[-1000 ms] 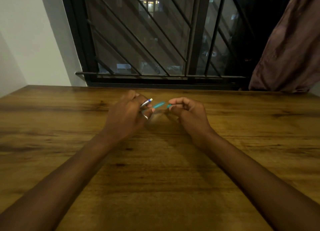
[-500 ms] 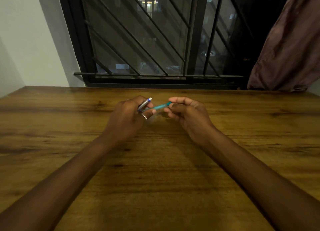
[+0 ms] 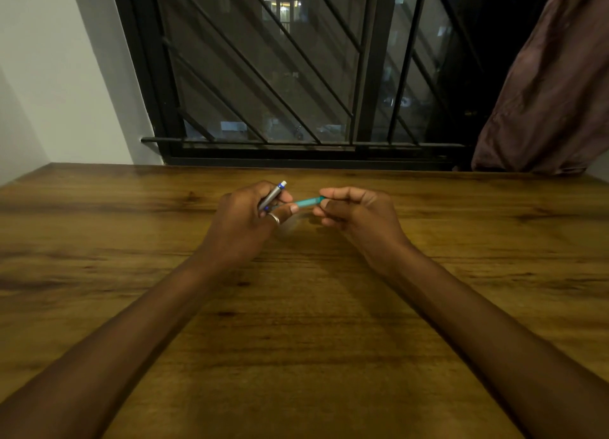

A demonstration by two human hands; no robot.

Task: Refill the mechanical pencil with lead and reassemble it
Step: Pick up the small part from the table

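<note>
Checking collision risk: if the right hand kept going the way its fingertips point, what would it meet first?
Probably the left hand. The right hand points left along the teal tube, whose other end reaches the left fingers; depth between them is unclear.

Over the wooden table (image 3: 296,323) we held both hands close together, near its far edge. Our left hand (image 3: 244,221) gripped a grey pencil barrel (image 3: 271,197), its white and blue end tilted up and away from us; a ring (image 3: 274,217) sat on one finger. Our right hand (image 3: 356,214) pinched the far end of a teal tube (image 3: 306,202), which bridged the gap to our left fingertips. Behind stood a barred window (image 3: 296,76) and a brown curtain (image 3: 553,86).
</note>
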